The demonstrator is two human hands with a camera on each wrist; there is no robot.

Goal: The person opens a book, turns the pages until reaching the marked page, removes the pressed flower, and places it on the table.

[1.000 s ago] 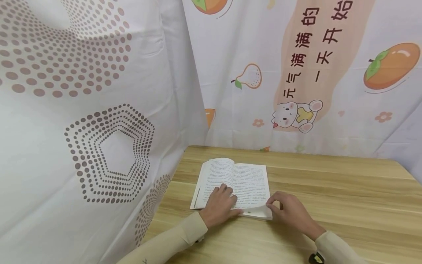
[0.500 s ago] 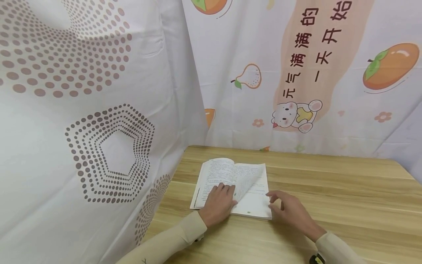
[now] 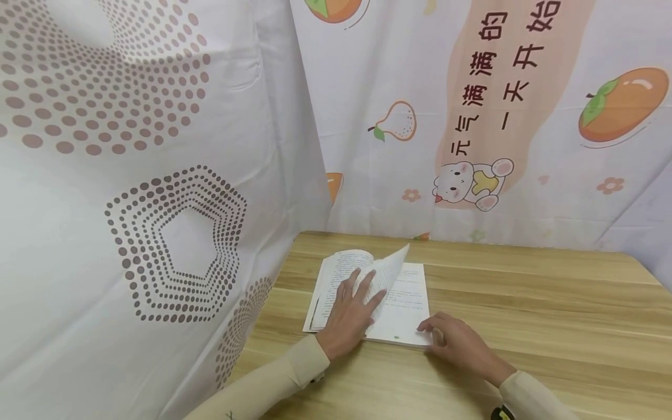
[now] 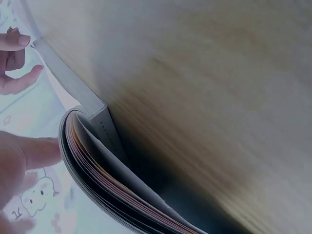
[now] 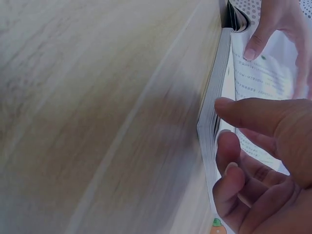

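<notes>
An open paperback book (image 3: 404, 321) with printed text lies on the table. One page (image 3: 387, 271) stands half turned, its upper corner tipped up and leaning left. My left hand (image 3: 346, 321) lies across the middle of the book with its fingers spread against that page. Near the book's lower right corner is my right hand (image 3: 461, 345), index finger over the page and thumb by the edge. In the right wrist view the right thumb (image 5: 243, 112) is at the page block, the other fingers loosely bent. The left-hand pages (image 4: 107, 180) curl up in the left wrist view.
The book rests on a wood-grain table (image 3: 525, 309). A white curtain with dotted patterns (image 3: 173, 245) hangs close on the left. Behind the table hangs a cloth with printed fruit and characters (image 3: 409, 192).
The page has swung from the right side up toward the left. My left hand's fingers have spread onto it. My right hand has let go of the page and shifted slightly down at the corner.
</notes>
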